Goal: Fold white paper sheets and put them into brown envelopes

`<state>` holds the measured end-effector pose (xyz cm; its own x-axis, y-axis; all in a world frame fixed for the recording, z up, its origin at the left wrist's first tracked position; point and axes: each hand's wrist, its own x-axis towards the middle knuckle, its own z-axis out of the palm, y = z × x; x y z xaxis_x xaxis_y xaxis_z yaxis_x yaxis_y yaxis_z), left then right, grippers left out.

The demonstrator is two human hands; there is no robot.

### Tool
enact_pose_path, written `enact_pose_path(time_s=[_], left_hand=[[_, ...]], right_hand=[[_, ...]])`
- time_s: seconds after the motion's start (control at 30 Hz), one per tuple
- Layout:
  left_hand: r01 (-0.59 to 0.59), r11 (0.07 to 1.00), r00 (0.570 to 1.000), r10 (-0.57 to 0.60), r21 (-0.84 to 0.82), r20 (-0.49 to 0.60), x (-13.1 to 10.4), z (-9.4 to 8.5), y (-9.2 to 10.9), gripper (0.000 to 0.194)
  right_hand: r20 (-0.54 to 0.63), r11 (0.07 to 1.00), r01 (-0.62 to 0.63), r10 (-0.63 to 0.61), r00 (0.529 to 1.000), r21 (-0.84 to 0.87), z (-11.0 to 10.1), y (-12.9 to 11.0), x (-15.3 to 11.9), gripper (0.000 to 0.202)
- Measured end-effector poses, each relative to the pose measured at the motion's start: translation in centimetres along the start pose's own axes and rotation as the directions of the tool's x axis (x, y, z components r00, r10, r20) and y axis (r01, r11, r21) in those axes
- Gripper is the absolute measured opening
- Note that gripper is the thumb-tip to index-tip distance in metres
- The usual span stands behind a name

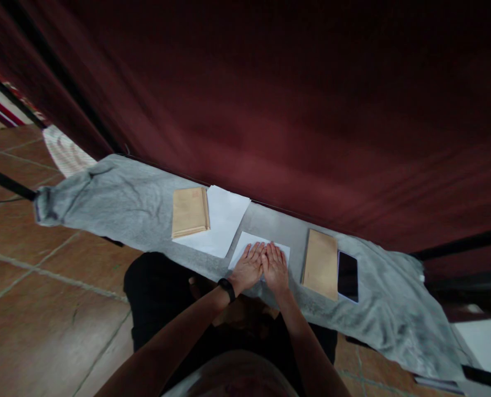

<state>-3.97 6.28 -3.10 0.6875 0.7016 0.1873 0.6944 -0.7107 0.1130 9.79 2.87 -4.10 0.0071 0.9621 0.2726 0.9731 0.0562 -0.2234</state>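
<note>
A white sheet of paper [245, 241] lies on the grey cloth in front of me, apparently folded, with its lower part covered by my hands. Flat on its left half rests my left hand [248, 268], fingers stretched forward, a black band on the wrist. My right hand [275, 266] presses flat beside it, the thumbs touching or nearly so. Left of the hands is a stack of brown envelopes [190, 212], partly on top of larger white sheets [224, 220]. On the right lies another brown envelope [320, 264].
A dark-screened phone [348, 277] sits against the right envelope. Grey cloth [117, 193] covers the narrow bench or table. A dark red curtain or panel [245, 110] rises along its far edge. Black bars stand at both ends, and tiled floor [63, 292] shows at left.
</note>
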Motion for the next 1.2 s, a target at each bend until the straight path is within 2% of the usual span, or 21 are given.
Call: enact_pose_path(time_s=[0.2,0.43,0.83,0.97,1.1,1.2], left_hand=[[-0.044,0.998,0.999,0.044,-0.046,-0.001,-0.6,-0.6,-0.9,0.055],[-0.044,0.997,0.999,0.044,-0.069,0.001,-0.9,-1.1,-1.8,0.054],[0.175,0.984,0.981,-0.178,-0.043,-0.075,-0.2,-0.4,-4.1,0.058],[0.240,0.970,0.965,-0.243,-0.044,-0.101,0.8,-0.2,-3.0,0.058],[0.158,0.985,0.980,-0.165,-0.069,-0.110,2.0,0.2,-1.3,0.056],[0.144,0.988,0.984,-0.150,-0.063,-0.096,2.3,0.3,-0.8,0.056]], right_hand=[[0.000,0.998,0.028,-0.028,1.000,-0.057,-0.3,0.2,-0.4,0.050],[-0.037,0.993,-0.048,0.045,0.998,-0.105,-0.4,0.3,-1.0,0.051],[-0.035,0.976,-0.166,0.162,0.986,-0.145,-1.1,0.7,-1.8,0.054],[-0.075,0.977,-0.165,0.156,0.985,-0.132,-0.9,0.7,-1.9,0.055],[-0.095,0.977,-0.171,0.159,0.983,-0.127,-0.7,0.7,-2.0,0.054],[-0.076,0.973,-0.190,0.181,0.981,-0.134,-0.8,0.7,-2.0,0.054]])
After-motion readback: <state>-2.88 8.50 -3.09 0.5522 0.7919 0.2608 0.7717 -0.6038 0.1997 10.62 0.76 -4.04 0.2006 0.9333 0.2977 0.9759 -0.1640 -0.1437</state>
